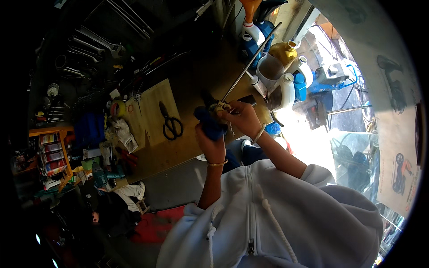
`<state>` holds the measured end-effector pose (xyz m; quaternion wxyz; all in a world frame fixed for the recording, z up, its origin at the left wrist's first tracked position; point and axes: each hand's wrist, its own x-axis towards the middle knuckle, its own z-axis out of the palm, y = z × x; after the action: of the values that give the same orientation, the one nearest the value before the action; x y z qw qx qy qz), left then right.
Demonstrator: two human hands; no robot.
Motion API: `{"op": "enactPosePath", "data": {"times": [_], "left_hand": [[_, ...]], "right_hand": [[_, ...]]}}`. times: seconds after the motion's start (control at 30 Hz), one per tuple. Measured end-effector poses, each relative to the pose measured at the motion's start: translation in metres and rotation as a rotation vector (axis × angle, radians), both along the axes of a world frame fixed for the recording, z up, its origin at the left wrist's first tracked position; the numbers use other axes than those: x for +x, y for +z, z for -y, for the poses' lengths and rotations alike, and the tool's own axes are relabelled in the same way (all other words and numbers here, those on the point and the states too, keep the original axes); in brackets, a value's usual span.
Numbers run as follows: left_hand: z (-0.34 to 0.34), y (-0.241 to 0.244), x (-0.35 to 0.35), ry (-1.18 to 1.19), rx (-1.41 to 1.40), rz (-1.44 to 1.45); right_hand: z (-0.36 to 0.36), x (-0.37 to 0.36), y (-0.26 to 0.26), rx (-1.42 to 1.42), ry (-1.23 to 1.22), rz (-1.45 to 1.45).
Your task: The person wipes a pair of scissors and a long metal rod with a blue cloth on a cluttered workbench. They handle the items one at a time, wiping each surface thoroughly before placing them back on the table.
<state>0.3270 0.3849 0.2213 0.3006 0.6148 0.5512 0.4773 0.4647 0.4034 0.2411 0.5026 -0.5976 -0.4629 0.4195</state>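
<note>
Over the front part of a wooden workbench [147, 165], my left hand [211, 144] grips a dark blue object [214, 129]; shadow hides whether it is a cloth or a tool body. Pinched between the thumb and fingers of my right hand [246, 119] is a small brass-coloured metal part [222, 106], against the blue object's upper end. A long thin metal rod [251, 62] slants up and right from that part. Black-handled scissors [172, 127] lie left of my hands on a pale board [156, 107]. A dark block-like piece [247, 99] sits just beyond my right hand.
White jugs [287, 88], a translucent measuring jug [269, 69], a yellow bottle [284, 50] and a syringe-like tube [258, 84] crowd the right side. Wrenches [100, 42] hang at the far left. Tape [118, 109] and gloves [124, 134] lie left. Another person [117, 212] sits lower left.
</note>
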Motion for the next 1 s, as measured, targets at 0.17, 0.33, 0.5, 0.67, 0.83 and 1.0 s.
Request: {"op": "enactPosePath", "data": {"times": [0.17, 0.33, 0.5, 0.67, 0.83, 1.0], "left_hand": [[0.001, 0.008, -0.014, -0.171, -0.197, 0.185], [-0.012, 0.018, -0.026, -0.334, -0.233, 0.288], [-0.019, 0.012, -0.039, -0.439, -0.326, 0.453], [-0.020, 0.028, -0.044, -0.419, -0.257, 0.240], [-0.022, 0.030, -0.050, -0.322, -0.135, -0.028], [-0.022, 0.022, -0.053, -0.297, -0.077, -0.021]], "right_hand": [[0.000, 0.008, 0.011, -0.038, 0.075, -0.042], [-0.001, 0.012, 0.035, -0.104, 0.079, -0.185], [-0.004, 0.008, 0.034, -0.088, 0.038, -0.244], [-0.009, -0.001, 0.036, -0.035, -0.050, -0.294], [-0.016, -0.010, 0.028, 0.027, -0.151, -0.126], [-0.018, -0.019, 0.022, 0.088, -0.190, 0.011]]}}
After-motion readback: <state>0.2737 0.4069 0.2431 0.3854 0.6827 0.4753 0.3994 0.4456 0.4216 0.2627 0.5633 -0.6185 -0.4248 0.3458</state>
